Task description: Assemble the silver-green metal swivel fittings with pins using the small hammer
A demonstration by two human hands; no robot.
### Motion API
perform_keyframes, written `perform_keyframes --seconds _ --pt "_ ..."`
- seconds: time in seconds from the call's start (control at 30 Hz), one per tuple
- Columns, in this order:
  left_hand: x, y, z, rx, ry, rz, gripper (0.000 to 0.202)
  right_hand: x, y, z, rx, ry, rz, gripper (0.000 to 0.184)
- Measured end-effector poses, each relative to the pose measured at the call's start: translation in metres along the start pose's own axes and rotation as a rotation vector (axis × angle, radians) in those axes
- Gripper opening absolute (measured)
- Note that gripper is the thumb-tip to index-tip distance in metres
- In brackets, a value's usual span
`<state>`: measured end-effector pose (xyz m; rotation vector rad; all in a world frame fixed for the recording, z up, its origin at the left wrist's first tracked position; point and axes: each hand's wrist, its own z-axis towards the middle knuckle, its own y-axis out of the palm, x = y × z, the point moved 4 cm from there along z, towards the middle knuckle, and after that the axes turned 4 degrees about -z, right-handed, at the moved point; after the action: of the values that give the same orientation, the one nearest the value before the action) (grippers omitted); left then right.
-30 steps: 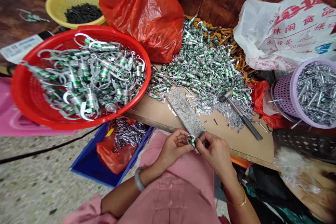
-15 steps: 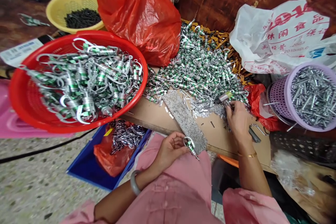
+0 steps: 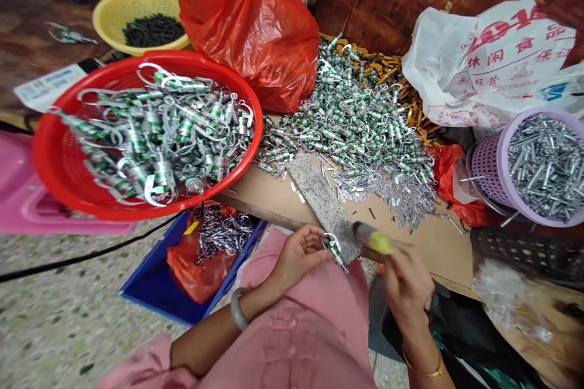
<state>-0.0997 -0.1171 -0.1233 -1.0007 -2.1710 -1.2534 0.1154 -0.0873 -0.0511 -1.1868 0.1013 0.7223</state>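
One hammer, just fetched, is in our curled right hand by the near end of the stone slab — so tool meets work — where our left hand pinches a green-banded piece.

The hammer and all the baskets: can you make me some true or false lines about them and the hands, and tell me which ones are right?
1. The right hand holds the hammer. True.
2. The left hand is empty. False: the left hand holds a green-and-silver piece.
3. The yellow basket has dark pieces in it. True.
4. The purple basket is upside down. False: the purple basket's open top shows, with silver pins inside.
5. In the picture, the red basket is left of the purple basket. True.
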Motion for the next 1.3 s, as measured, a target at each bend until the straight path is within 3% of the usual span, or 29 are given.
perform_keyframes --seconds 0.1,0.2,0.27,0.33,0.47,0.57,0.63,0.73,0.87,0.93,1.07,1.13,1.23,1.3 --pt "0.031 -0.004 -0.011 0.038 0.052 -0.134 0.045 0.034 -0.006 0.014 0.175 0.23 0.065 0.023" --pt "0.072 -0.012 -0.021 0.185 0.314 -0.339 0.051 0.061 0.003 0.037 0.128 0.314 0.1 0.034" --pt "0.089 -0.005 -0.016 0.17 0.415 -0.309 0.062 0.075 0.012 0.056 0.092 0.33 0.086 0.039" --pt "0.098 0.014 0.004 0.081 0.457 -0.047 0.048 0.086 0.023 0.075 0.047 0.358 0.06 0.043" --pt "0.102 0.072 0.065 -0.14 0.647 0.916 0.008 0.107 0.039 0.112 -0.056 0.403 -0.04 0.048" --pt "0.1 0.097 0.108 -0.129 0.61 1.432 0.021 0.117 0.042 0.133 -0.07 0.337 -0.148 0.045" --pt "0.103 0.103 0.118 -0.138 0.598 1.502 0.028 0.114 0.039 0.138 -0.027 0.243 -0.198 0.041" --pt "0.112 0.097 0.102 -0.129 0.629 1.527 0.027 0.091 0.036 0.13 0.02 0.102 -0.156 0.033" --pt "0.114 0.078 0.051 0.003 0.721 1.695 0.019 0.045 0.054 0.11 -0.17 -0.06 -0.07 0.027" --pt "0.102 0.071 0.029 -0.019 0.681 1.8 0.018 0.034 0.067 0.105 -0.243 -0.077 -0.164 0.027" --pt "0.075 0.064 0.009 -0.123 0.521 1.916 0.013 0.042 0.079 0.108 -0.306 -0.038 -0.273 0.023" --pt "0.072 0.062 0.007 -0.141 0.519 1.906 0.012 0.051 0.074 0.11 -0.296 -0.02 -0.25 0.023" --pt "0.081 0.061 0.013 -0.167 0.667 1.823 0.02 0.058 0.06 0.11 -0.251 0.023 -0.165 0.026" --pt "0.085 0.063 0.021 -0.315 0.807 1.738 0.037 0.058 0.054 0.11 -0.215 0.047 -0.119 0.027"
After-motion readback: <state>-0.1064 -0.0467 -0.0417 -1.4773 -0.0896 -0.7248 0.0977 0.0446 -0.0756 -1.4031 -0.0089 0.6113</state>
